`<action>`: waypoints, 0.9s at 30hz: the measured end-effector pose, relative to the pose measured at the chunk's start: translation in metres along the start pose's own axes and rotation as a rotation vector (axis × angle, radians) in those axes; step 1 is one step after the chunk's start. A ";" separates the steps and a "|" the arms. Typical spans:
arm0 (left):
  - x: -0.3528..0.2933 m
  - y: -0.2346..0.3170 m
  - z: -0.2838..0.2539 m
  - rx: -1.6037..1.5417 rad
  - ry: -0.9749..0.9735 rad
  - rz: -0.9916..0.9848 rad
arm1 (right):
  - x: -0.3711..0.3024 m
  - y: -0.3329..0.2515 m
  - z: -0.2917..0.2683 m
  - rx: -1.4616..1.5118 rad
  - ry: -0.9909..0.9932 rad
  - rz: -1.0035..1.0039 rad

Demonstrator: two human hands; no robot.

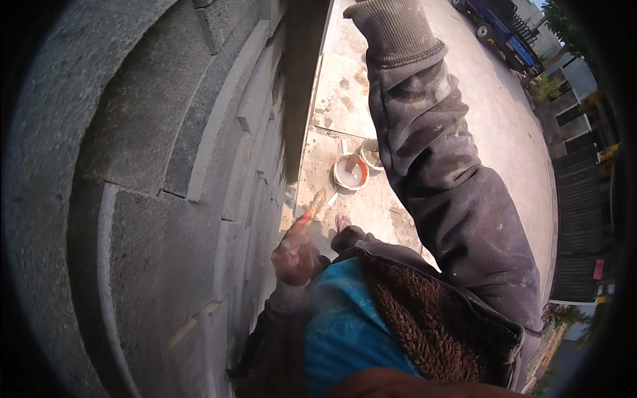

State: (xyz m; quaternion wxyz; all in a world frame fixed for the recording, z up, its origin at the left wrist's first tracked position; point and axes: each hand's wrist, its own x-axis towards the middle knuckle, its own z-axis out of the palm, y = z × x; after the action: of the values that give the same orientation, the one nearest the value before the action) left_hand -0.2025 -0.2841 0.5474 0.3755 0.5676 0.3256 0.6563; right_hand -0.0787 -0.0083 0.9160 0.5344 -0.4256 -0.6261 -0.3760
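Note:
Low beside the wall, my left hand [294,257] is closed round a narrow, pale yellow stick-like thing [318,201], which points away toward the buckets. Its exact kind is too blurred to tell. My right arm, in a dusty dark sleeve [441,159], stretches up past the top edge, so the right hand is out of the picture. Close on my left rises a wall of grey stone blocks [166,245] set at uneven depths. Beyond the left hand, a bucket with an orange inside [363,174] holds milky liquid and a brownish object [352,163].
A second bucket [371,154] stands right behind the first, partly covered by my sleeve. Both rest on stained pale paving [338,99]. My foot [343,221] shows near them. A blue truck [504,36] and a dark gate [576,232] lie off to the right.

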 end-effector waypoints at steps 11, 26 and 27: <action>0.028 0.008 0.001 0.073 0.090 0.223 | -0.382 0.053 -0.113 0.775 -0.888 0.738; 0.009 -0.012 0.025 -0.040 -0.086 0.057 | -0.157 0.085 0.014 0.953 -0.003 0.211; 0.008 -0.014 0.024 -0.024 -0.061 0.063 | -0.152 0.082 0.019 0.956 0.020 0.204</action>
State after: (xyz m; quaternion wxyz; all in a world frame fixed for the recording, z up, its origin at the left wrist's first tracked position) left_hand -0.1776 -0.2706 0.5428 0.3711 0.5930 0.2879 0.6541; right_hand 0.0016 0.0188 0.7646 0.7101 -0.1879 -0.6786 0.0038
